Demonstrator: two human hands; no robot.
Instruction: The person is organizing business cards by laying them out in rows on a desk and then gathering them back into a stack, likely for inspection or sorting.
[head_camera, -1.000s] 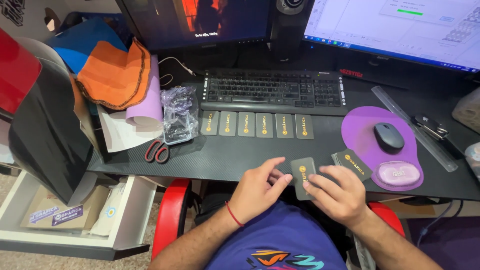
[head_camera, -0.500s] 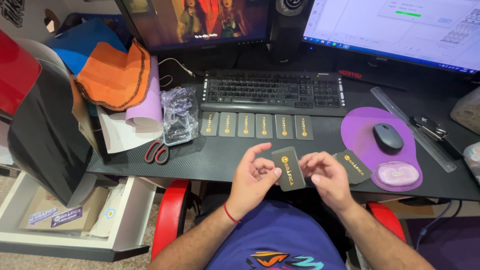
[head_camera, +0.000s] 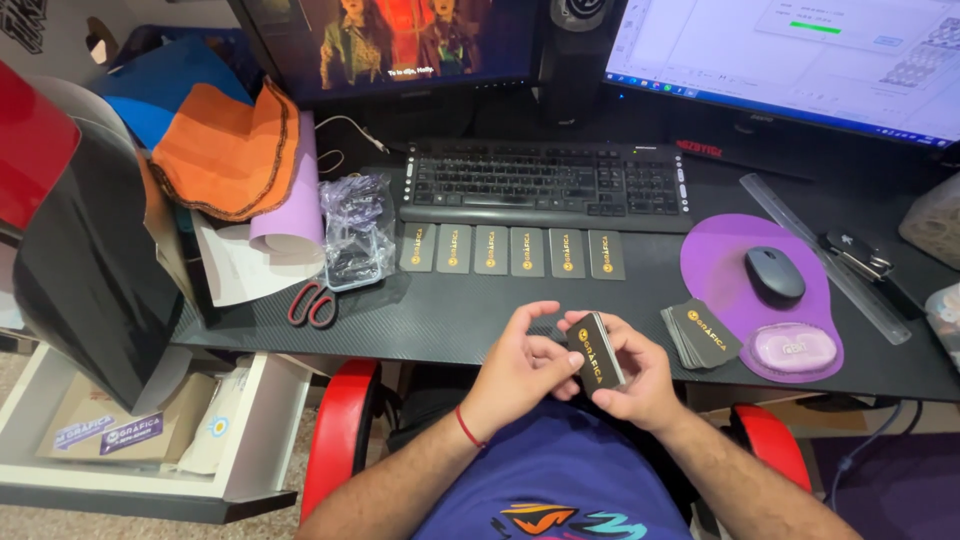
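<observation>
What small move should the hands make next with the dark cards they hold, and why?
Probably lay the top card of the small stack, held between left hand and right hand, beside the row of cards below the keyboard; desk space is free at its right end.

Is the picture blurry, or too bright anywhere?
Head view: the hands and the dark cards they hold look sharp; the right screen glows nearly white, washing out its detail; the desk is evenly lit, with soft shadows.

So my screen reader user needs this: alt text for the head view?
Both hands, left hand and right hand, hold a small stack of black cards above a dark desk. Six matching cards line up before a keyboard; another pile sits by a purple mouse pad.
</observation>
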